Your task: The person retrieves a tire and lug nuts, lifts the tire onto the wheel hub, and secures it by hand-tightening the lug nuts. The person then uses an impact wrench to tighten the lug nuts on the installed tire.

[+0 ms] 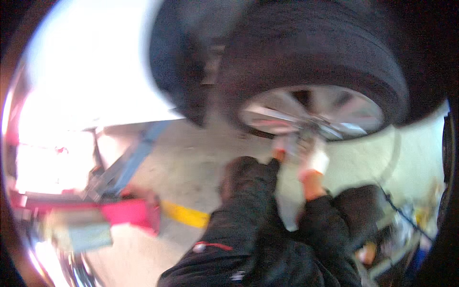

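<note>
A car wheel with a black tire (311, 52) and a silver multi-spoke rim (272, 112) fills the upper right. Both my hands wear white gloves with orange cuffs and meet at the rim's near edge, in front of its centre. My right hand (314, 155) is closed around a blurred grey object (307, 131) that reaches toward the hub; its kind cannot be made out. Just left of it, touching or close to the same object, is my left hand (284, 145), its fingers smeared by motion.
A white car body (110, 62) overhangs the upper left. Below it stand a blue slanted lift arm (141, 155) and a red block-like part (131, 215). A yellow line (184, 214) crosses the floor. Cluttered items and a dark cable or bar (406, 217) lie at lower right.
</note>
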### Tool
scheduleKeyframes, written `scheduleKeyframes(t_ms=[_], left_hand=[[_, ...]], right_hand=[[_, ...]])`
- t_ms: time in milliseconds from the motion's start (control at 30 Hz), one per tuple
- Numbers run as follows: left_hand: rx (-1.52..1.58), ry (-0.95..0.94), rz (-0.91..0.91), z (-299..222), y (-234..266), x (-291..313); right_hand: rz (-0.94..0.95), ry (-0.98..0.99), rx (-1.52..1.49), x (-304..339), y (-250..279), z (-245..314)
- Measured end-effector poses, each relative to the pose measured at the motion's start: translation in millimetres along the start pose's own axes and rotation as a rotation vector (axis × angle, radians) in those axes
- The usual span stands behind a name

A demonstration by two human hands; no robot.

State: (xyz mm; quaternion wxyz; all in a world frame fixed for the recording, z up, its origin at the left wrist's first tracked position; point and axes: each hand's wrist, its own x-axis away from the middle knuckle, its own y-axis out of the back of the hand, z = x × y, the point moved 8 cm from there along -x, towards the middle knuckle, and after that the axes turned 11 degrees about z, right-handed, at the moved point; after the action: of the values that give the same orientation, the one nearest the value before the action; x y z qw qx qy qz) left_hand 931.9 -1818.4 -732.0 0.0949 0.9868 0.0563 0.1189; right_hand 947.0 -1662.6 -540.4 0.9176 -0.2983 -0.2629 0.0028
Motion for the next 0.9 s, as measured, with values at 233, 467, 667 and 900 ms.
scheduleKeyframes(t_ms=[233, 467, 667, 900], left_hand=[[-0.1, -0.016, -0.074, 51, -53, -55], [0.558, 0.247, -0.031, 20, -45, -22], [0.538, 0.253, -0.042, -11, -32, -9], [0.367, 0.229, -0.046, -12, -8, 5]], right_hand=[[-0.18, 0.001, -0.167, 3, 13, 12], [0.15, -0.033, -0.321, -14, 7, -8], [-0.17, 0.091, -0.082, -5, 15, 13], [-0.065, 0.001, -0.047, -10, 15, 7]])
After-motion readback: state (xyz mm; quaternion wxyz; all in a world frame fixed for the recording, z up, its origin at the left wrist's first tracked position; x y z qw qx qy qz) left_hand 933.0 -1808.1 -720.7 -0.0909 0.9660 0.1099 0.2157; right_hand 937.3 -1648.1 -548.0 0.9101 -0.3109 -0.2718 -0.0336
